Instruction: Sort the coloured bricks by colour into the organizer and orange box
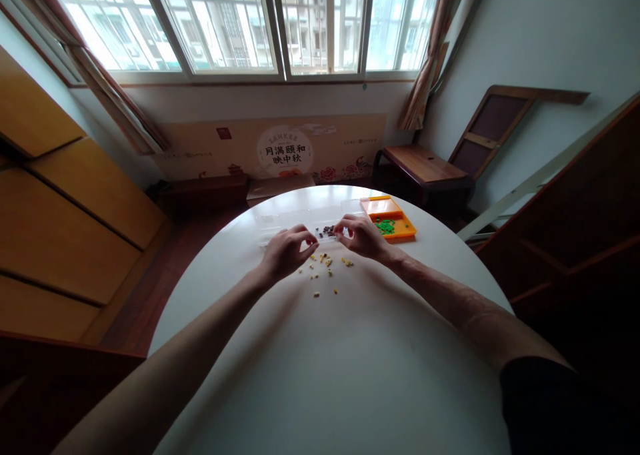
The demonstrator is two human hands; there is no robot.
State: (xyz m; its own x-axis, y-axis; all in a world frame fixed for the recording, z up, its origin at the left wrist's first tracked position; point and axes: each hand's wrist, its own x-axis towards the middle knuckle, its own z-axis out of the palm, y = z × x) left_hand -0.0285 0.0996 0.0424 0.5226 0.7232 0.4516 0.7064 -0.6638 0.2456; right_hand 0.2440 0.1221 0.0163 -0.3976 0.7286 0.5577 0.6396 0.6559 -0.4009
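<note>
left hand (287,249) and right hand (363,236) fingers pinched together beside dark pieces (327,230), contents indiscernible; yellow pieces (323,263) scattered nearer, orange tray (400,231) rightward.

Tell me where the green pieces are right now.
In the head view, the green pieces lie inside the orange tray at the far right of the white table, just right of the right hand.
</note>
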